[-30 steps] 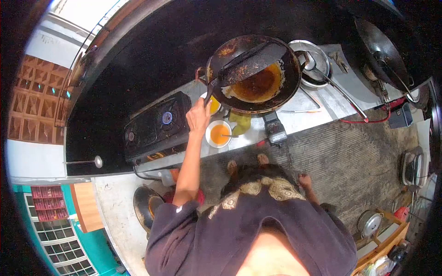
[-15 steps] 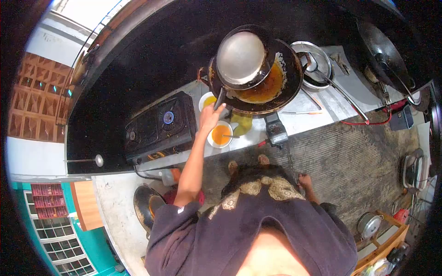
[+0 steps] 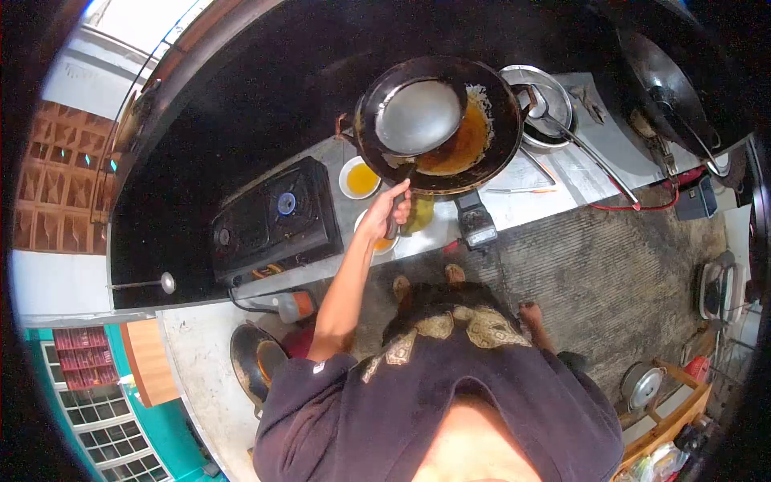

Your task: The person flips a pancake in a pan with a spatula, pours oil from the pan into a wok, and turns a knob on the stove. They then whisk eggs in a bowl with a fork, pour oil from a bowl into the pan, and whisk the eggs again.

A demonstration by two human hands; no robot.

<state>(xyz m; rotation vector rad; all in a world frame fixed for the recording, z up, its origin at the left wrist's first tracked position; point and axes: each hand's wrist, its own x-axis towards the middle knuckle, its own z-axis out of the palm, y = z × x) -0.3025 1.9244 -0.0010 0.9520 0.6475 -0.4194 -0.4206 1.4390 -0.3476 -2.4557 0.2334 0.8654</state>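
My left hand [image 3: 389, 210] is wrapped round the dark handle of a small frying pan [image 3: 422, 117], whose round face shows silvery grey. The pan overlaps the left part of a large blackened wok [image 3: 503, 155]. Brown-orange oily liquid [image 3: 466, 143] and a pale crust line the wok beside it. Just left of my fingers stands a white bowl of yellow liquid [image 3: 361, 180]. A bowl of orange liquid [image 3: 383, 244] is partly hidden behind my hand and the handle. Low at my side hangs my right hand [image 3: 532, 315], its fingers curled and nothing visible in them.
Left of the bowls is a two-burner gas stove [image 3: 277, 215] with a blue-ringed burner. A ladle [image 3: 554, 124] rests over a metal basin [image 3: 514, 74] on the right. Tongs [image 3: 540, 178] lie before it, and another wok [image 3: 662, 88] stands farther right.
My left hand has shifted right and slightly down, and the frying pan's tilt has changed. The yellow bowl shows more fully, while the orange one is now mostly covered. My right hand stays low.
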